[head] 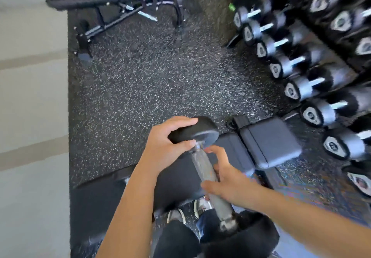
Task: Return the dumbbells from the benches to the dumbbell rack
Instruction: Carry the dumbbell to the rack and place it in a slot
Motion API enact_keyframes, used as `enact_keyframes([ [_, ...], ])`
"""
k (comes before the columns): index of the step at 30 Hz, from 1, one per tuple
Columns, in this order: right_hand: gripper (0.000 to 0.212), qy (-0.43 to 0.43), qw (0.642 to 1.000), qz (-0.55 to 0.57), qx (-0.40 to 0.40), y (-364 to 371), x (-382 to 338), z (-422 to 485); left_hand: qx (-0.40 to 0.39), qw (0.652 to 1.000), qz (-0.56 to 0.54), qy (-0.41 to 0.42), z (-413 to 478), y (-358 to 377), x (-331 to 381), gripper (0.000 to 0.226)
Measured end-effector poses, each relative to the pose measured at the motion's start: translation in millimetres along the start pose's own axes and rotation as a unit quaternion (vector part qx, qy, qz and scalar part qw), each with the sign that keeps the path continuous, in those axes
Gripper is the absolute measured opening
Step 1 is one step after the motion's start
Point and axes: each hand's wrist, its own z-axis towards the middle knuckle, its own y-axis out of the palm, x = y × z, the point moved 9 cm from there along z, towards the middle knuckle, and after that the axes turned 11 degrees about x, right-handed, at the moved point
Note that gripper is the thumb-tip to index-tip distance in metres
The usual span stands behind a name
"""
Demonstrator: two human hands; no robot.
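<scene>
A black dumbbell [202, 167] with a knurled metal handle stands tilted in front of me, one head up, the other low near my legs. My left hand [166, 145] grips the upper head, fingers curled over its rim. My right hand [224, 179] wraps around the handle just below the middle. Under the dumbbell lies a black padded bench [269, 143]. The dumbbell rack [313, 70] runs along the right side, holding several dumbbells with grey heads in a slanted row.
A second black bench [112, 2] with a metal frame stands at the top left on the speckled rubber floor [152, 72]. A pale floor strip [32, 117] borders the mat on the left. My shoes [188, 211] show below the dumbbell.
</scene>
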Motion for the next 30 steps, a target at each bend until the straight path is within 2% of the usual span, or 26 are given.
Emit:
enact_keyframes([
  [4,0.058,0.003,0.995,0.051,0.087,-21.4,-11.6,-35.0,-0.101,0.994,0.012,0.05,9.7,34.9,44.0,0.051],
  [8,0.058,0.002,0.982,0.085,0.169,-44.0,-24.8,-66.9,-0.179,0.982,-0.028,0.061,14.8,72.3,76.3,0.045],
  [15,0.063,0.072,0.943,0.131,0.299,-65.4,9.7,-121.8,-0.306,0.946,-0.062,0.084,-11.5,153.0,101.4,0.044],
  [24,0.073,0.105,0.863,0.25,0.427,-96.7,89.4,-193.9,-0.434,0.891,-0.046,0.123,-74.7,277.8,127.6,0.042],
  [30,0.07,0.119,0.815,0.26,0.503,-145.2,143.6,-256.7,-0.503,0.851,-0.038,0.148,-131.5,381.6,158.8,0.043],
])
